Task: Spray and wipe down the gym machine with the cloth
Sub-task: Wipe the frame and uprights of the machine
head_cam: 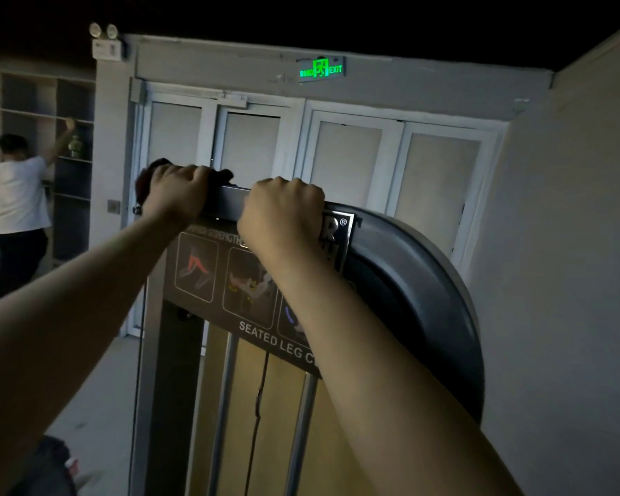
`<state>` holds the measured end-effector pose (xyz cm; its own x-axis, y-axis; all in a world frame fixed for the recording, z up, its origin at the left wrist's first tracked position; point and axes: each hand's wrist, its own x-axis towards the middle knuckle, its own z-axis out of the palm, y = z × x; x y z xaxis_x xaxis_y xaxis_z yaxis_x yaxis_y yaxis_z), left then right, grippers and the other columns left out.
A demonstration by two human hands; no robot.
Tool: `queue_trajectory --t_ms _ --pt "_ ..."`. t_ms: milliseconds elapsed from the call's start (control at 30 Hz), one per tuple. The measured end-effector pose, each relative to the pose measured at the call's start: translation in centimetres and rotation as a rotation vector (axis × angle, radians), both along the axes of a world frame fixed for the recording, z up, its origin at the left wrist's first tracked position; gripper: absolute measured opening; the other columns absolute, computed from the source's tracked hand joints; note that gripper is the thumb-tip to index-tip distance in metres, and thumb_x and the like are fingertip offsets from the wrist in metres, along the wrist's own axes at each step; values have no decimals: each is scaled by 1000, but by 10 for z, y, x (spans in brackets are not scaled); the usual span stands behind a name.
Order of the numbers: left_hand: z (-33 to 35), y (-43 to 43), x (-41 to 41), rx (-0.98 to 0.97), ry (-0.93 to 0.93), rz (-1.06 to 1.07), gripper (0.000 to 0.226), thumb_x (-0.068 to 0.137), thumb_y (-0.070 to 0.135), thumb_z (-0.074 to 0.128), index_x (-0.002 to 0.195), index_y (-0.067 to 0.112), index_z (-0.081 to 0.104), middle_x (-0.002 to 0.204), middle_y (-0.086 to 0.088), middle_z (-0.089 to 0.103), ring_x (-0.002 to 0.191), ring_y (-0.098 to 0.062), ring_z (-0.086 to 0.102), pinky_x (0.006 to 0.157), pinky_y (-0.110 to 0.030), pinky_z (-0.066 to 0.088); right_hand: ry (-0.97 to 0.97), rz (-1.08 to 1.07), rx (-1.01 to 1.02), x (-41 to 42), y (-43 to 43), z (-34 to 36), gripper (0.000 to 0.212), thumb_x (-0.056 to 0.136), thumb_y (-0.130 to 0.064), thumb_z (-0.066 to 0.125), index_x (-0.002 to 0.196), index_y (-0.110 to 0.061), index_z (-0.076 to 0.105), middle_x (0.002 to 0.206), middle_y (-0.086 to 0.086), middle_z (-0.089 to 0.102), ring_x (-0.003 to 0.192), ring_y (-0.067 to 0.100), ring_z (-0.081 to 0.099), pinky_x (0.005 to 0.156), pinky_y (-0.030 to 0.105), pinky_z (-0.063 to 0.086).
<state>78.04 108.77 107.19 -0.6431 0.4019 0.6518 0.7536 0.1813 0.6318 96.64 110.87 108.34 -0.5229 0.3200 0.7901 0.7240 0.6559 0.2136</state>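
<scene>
Faced a tall grey metal-framed gym machine, with both arms up at its top crossbar. Found the left hand clenched over a dark, crumpled fabric cloth, holding it on the left end of that crossbar. Saw cloth bunching out on both sides of the knuckles. Found the right hand just to the right, apart from the left, with fingers curled over the top edge of the same bar and grasping it. Could not tell whether anything else sat inside that grip.

Noted below the hands a black instruction placard with exercise diagrams and white lettering "SEATED LEG C", partly hidden by the right forearm. Noted a black curved plastic shroud on the machine's right side. Lower down, noted two chrome guide rods with a thin black cable between them.

Recorded, far behind, white panelled doors under a green lit exit sign. Recorded at far left a person in a white shirt reaching up to open shelving. Logged dim light throughout.
</scene>
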Motion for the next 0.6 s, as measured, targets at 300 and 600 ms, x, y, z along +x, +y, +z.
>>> queue_trajectory --t_ms 300,600 --pt "15 10 17 -65 -64 13 61 90 59 29 104 10 61 105 -20 61 101 -35 55 107 -53 39 31 41 38 -3 4 -3 12 93 -28 49 89 -20 57 87 2 66 80 26 61 84 38 49" --pt "26 20 31 -146 0 -67 57 92 63 37 94 13 65 89 -16 64 82 -30 57 70 -36 41 39 28 56 -3 8 -5 20 95 -30 49 101 -20 65 94 1 69 86 24 63 85 37 48"
